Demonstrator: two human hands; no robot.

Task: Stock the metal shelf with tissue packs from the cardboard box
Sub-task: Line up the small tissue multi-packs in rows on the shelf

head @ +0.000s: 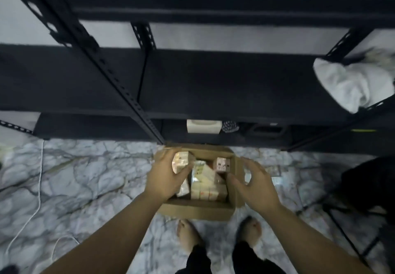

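Note:
An open cardboard box (198,208) stands on the floor in front of the black metal shelf (213,81). Several tissue packs (203,183) stand packed inside it, with a pinkish pack (222,164) at the far right corner. My left hand (165,176) grips one pale tissue pack (181,162) at the box's left side, fingers and thumb curled round it. Over the right edge of the box, my right hand (253,185) hovers with fingers spread and loosely bent, holding nothing.
A white cloth (350,83) lies on the middle shelf at the right. On the lowest shelf sit a white box (203,126) and dark items. A white cable (39,188) runs over the marble floor at left. A black chair (367,188) stands at right. My bare feet (188,235) are behind the box.

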